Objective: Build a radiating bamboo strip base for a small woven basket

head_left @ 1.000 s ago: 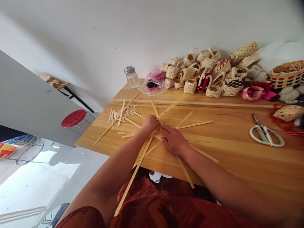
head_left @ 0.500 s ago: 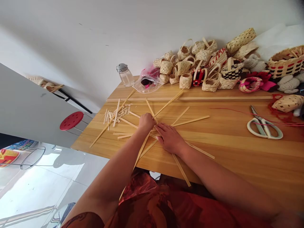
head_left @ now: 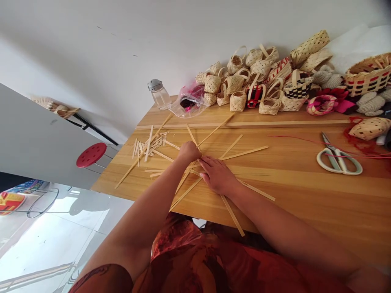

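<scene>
Several long pale strips [head_left: 249,151] cross one another on the wooden table, spreading outward from a centre that my hands mostly cover. My left hand [head_left: 190,152] is closed at the crossing, its fingers pinched on a strip [head_left: 216,129] near the middle. Just right of it, my right hand [head_left: 216,174] lies palm down over the crossing with its fingers stretched out, pressing on the strips. One strip [head_left: 232,215] runs from under the right hand past the table's front edge. How the strips overlap beneath the hands is hidden.
Short strip scraps [head_left: 155,143] lie at left under a long loose strip [head_left: 130,169]. A bottle [head_left: 160,96], a plastic bag [head_left: 190,105] and many small woven baskets [head_left: 238,101] stand along the wall. Scissors [head_left: 338,159] and red thread [head_left: 301,139] lie at right.
My left hand has moved slightly right, closer to the fingers of my right hand. Some strip ends near the table's front edge have shifted. The right hand stays flat.
</scene>
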Tool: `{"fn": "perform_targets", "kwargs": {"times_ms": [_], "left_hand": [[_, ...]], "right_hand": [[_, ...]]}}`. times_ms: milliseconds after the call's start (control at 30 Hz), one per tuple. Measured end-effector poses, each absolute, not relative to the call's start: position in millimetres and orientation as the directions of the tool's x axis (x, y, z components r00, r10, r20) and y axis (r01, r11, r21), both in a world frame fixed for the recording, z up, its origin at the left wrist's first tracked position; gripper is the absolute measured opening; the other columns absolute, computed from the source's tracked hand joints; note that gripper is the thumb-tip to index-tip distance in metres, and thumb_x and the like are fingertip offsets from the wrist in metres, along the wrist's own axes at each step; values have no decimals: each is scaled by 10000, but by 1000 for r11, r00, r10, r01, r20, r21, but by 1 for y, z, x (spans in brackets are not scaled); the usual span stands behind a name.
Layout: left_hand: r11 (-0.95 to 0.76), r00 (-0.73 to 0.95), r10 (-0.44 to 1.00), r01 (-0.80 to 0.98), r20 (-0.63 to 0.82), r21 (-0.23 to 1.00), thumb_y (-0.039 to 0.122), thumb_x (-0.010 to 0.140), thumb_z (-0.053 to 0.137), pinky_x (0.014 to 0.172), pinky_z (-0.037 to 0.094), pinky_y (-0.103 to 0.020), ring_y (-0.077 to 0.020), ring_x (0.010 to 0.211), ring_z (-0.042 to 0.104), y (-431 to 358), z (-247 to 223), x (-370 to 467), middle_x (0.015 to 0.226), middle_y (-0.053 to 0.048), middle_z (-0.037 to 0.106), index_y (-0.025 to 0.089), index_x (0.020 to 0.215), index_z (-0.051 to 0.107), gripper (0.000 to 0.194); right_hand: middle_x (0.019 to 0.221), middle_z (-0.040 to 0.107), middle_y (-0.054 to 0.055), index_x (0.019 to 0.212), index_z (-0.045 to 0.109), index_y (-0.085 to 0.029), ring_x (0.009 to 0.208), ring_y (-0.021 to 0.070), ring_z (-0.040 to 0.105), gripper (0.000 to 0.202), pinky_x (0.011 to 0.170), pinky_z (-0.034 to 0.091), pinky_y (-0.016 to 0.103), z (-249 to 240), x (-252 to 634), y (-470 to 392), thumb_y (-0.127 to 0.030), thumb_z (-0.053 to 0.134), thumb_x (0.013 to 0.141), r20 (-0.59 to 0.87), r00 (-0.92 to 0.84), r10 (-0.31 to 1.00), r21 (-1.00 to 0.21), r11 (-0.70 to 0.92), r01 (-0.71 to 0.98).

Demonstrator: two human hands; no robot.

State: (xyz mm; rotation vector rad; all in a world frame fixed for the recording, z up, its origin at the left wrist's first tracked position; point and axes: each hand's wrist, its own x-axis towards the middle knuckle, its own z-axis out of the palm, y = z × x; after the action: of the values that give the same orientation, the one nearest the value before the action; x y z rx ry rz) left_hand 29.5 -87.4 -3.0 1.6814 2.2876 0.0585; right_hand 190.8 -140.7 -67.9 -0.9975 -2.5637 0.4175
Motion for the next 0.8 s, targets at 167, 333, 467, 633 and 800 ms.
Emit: {"fn": "perform_targets", "kwargs": {"times_ms": [167,333,467,633,800], "left_hand": [[267,-189,945,917,-267,297,183,687,733,670,497,-228,-164,723,669,-86,-1,19,708,-24,705,161,864,771,183],[233,-146,958,897,-245,376,128,703,700,670,487,-223,-138,711,639,-74,0,15,813,-26,722,156,1029,749,331],[219,-121,962,876,-245,429,110,722,674,661,478,-228,-143,724,631,-66,-1,13,856,-45,728,140,1017,747,305],[215,-92,960,850,-266,481,107,729,659,647,466,-220,-129,685,605,-72,-4,3,794,-40,715,108,996,744,280],[190,-38,960,815,-276,548,124,728,659,615,446,-211,-115,635,566,-77,-2,-6,714,-6,677,120,979,752,267]], "right_hand": [[1575,435,119,1500,464,-165,1467,290,359,522,1191,299,499,-66,191,-141,-324,461,1002,204,-688,697,-403,700,590],[1579,430,116,1505,454,-155,1470,287,352,528,1196,292,491,-65,191,-141,-322,465,1004,197,-692,694,-412,699,584],[1583,421,122,1505,452,-172,1475,283,345,528,1193,294,497,-65,192,-140,-312,483,997,199,-689,697,-417,696,584],[1593,404,127,1507,448,-158,1483,285,331,532,1197,285,503,-68,191,-140,-318,471,1001,183,-689,701,-414,691,593],[1591,410,114,1510,449,-160,1481,284,335,531,1198,284,494,-66,191,-141,-328,471,1006,174,-686,706,-413,685,600]]}}
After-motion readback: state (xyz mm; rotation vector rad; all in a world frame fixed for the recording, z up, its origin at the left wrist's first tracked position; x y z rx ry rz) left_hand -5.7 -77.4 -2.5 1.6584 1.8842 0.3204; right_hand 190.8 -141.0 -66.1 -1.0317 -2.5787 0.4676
